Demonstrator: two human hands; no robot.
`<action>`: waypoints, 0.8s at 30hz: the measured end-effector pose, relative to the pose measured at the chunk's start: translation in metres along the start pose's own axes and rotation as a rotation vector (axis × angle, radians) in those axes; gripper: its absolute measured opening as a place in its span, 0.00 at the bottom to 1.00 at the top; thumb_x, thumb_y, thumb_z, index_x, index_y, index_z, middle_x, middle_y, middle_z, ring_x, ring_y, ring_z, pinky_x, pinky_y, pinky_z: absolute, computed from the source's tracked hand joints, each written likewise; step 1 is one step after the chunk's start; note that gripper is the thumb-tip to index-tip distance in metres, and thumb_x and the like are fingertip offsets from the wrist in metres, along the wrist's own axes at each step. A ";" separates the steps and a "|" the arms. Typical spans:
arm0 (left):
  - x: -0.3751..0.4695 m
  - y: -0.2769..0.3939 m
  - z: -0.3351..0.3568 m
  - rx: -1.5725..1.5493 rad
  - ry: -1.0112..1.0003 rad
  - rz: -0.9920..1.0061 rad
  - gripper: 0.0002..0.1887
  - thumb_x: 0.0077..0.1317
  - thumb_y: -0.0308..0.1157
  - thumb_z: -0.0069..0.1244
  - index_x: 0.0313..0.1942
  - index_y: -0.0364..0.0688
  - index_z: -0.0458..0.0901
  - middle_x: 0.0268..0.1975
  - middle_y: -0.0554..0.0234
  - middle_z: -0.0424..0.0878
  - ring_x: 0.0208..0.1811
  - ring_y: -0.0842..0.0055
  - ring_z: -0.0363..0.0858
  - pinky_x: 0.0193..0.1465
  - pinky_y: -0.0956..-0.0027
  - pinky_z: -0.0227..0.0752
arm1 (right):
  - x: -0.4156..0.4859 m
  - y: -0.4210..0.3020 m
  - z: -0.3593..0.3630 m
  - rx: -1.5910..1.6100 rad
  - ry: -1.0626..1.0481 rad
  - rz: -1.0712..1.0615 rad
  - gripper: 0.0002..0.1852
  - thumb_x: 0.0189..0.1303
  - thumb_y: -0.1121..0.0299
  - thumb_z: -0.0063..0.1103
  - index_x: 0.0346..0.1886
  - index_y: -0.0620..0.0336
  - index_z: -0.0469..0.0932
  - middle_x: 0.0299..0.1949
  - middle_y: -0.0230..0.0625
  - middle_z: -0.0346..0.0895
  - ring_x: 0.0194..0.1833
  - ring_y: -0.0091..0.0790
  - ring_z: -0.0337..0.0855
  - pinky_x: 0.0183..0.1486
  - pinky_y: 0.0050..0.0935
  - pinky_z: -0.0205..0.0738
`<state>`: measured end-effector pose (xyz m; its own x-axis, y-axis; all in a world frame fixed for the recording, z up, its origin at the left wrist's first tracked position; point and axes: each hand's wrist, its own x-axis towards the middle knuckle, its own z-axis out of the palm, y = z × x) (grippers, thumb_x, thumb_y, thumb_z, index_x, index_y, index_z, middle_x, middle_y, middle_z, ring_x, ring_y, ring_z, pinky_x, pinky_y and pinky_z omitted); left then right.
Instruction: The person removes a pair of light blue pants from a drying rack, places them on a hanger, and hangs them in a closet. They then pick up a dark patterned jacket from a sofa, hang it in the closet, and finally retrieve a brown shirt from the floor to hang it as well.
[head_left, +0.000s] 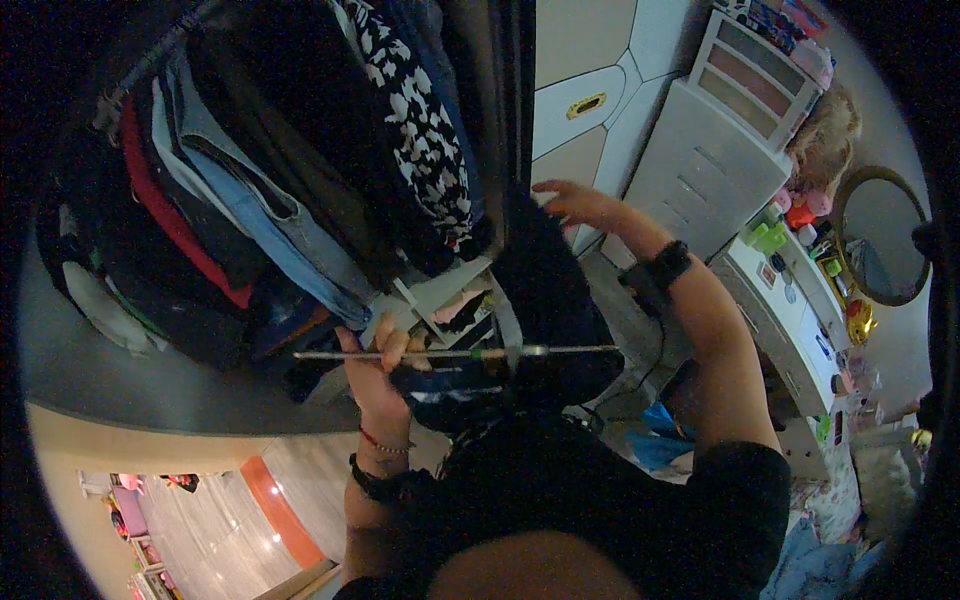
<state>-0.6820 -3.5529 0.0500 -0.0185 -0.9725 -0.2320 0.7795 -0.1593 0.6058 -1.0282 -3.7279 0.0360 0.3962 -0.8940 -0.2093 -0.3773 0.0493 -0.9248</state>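
Observation:
My left hand (386, 367) is closed around a thin metal rod (450, 354), which lies level across the view in front of my body. A dark garment (544, 300) hangs beside and over the rod's right part. My right hand (574, 204) is raised at the dark garment's upper edge, near the wardrobe's side, with its fingers spread; whether they touch cloth is unclear. Behind my left hand hang folded blue jeans (270, 232), a red garment (169, 217) and a black and white patterned garment (427, 135).
A dark wardrobe panel (517, 97) stands upright at the centre. To the right are a white drawer cabinet (697, 161), a white dressing table (787, 322) with cosmetics and a round mirror (881, 236). Below the clothes sits an opened box or drawer (457, 307) with small items.

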 end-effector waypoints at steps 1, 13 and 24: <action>0.006 0.003 0.005 -0.168 -0.171 -0.071 0.29 0.68 0.66 0.29 0.28 0.48 0.60 0.16 0.74 0.57 0.20 0.79 0.57 0.28 0.75 0.57 | -0.011 0.004 0.008 -0.051 -0.036 -0.046 0.35 0.61 0.48 0.58 0.66 0.57 0.64 0.58 0.40 0.72 0.55 0.37 0.73 0.57 0.34 0.70; 0.070 0.012 0.015 0.179 -0.012 0.162 0.21 0.72 0.48 0.38 0.47 0.37 0.71 0.36 0.63 0.77 0.42 0.73 0.74 0.51 0.73 0.66 | -0.092 -0.056 0.104 -0.342 -0.116 -0.358 0.23 0.67 0.57 0.53 0.60 0.60 0.70 0.34 0.42 0.79 0.33 0.32 0.75 0.38 0.33 0.72; 0.040 -0.069 0.049 0.927 -0.538 0.069 0.22 0.63 0.36 0.57 0.56 0.37 0.75 0.46 0.64 0.82 0.48 0.77 0.77 0.49 0.70 0.71 | -0.082 -0.168 0.053 0.066 0.038 -0.352 0.21 0.68 0.62 0.52 0.62 0.54 0.72 0.19 0.21 0.64 0.20 0.15 0.61 0.20 0.19 0.55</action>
<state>-0.7668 -3.5893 0.0363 -0.4421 -0.8954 0.0529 0.0147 0.0517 0.9986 -0.9529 -3.6397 0.1914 0.4600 -0.8774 0.1365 -0.1677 -0.2368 -0.9570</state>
